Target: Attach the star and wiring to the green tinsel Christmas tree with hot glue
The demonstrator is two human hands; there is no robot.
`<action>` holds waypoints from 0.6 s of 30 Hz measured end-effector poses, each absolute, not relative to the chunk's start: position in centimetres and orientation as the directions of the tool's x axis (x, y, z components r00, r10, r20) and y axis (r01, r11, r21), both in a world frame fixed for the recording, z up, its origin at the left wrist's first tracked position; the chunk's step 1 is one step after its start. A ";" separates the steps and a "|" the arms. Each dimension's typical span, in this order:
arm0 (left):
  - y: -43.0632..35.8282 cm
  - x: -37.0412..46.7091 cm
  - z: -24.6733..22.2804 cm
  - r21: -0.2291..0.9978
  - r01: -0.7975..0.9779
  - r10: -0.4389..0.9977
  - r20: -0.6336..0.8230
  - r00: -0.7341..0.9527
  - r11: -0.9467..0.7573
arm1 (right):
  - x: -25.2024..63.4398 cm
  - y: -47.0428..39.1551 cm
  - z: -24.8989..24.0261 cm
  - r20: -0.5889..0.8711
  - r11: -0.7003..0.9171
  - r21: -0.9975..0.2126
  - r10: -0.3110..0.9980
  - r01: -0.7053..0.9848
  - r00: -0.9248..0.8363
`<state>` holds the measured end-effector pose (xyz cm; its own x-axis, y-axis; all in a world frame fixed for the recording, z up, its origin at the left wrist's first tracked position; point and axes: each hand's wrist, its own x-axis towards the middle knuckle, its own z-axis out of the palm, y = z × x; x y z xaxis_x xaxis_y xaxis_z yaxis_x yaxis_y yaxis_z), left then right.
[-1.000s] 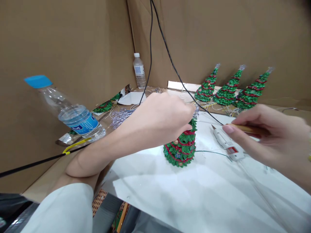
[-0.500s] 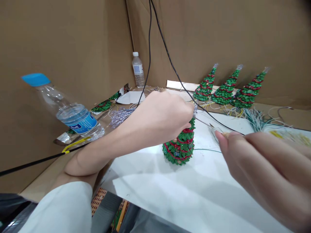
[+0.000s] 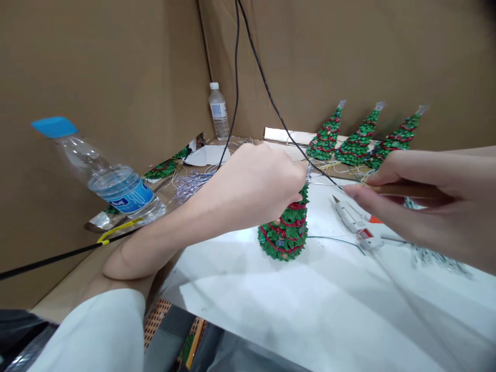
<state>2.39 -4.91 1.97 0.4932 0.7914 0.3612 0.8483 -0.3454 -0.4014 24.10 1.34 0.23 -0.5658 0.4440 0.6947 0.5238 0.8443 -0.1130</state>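
A small green tree with red garlands (image 3: pixel 284 235) stands upright on the white board (image 3: pixel 240 289). My left hand (image 3: pixel 267 183) is closed round its upper part, which the fingers mostly hide; a bit of the clear top shows beside them. From the right, my right hand (image 3: pixel 411 196) pinches a thin metal tool with a wooden handle (image 3: pixel 413 189). The tool's shaft points left and its tip is at the tree's top, beside my left fingers. Below my right hand lies a white hot-glue gun (image 3: pixel 352 219). A thin green wire (image 3: pixel 337 238) runs from behind the tree.
Three similar trees (image 3: pixel 324 135) stand at the back right among loose wires. A blue-capped bottle (image 3: pixel 124 188) leans at the left, a smaller bottle (image 3: pixel 219 113) stands at the back corner. Black cables (image 3: pixel 267 88) hang down across the middle. Cardboard walls (image 3: pixel 116 67) surround the board.
My right hand has moved up and turned, bringing the wooden handle and the glue gun into view. The tool's shaft now lies nearly level. My left hand stays on the tree.
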 end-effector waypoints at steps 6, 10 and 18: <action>-4.8 2.3 2.0 -0.384 0.861 0.814 0.342 0.469 -0.334 | 23.9 3.1 -1.0 0.580 0.798 -0.460 0.602 0.390 -0.548; -4.8 2.3 2.0 -0.375 0.868 0.821 0.343 0.457 -0.327 | 23.6 5.2 -2.3 0.448 0.679 -0.670 0.693 0.302 -0.564; -4.8 2.4 2.0 -0.353 0.885 0.845 0.329 0.421 -0.303 | 23.8 5.4 -1.8 0.304 0.644 -0.683 0.680 0.344 -0.667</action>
<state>2.36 -4.83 1.99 0.4207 0.8455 0.3290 0.8852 -0.3031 -0.3530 23.76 5.43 -1.82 -0.6674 0.6796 0.3045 0.3440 0.6440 -0.6833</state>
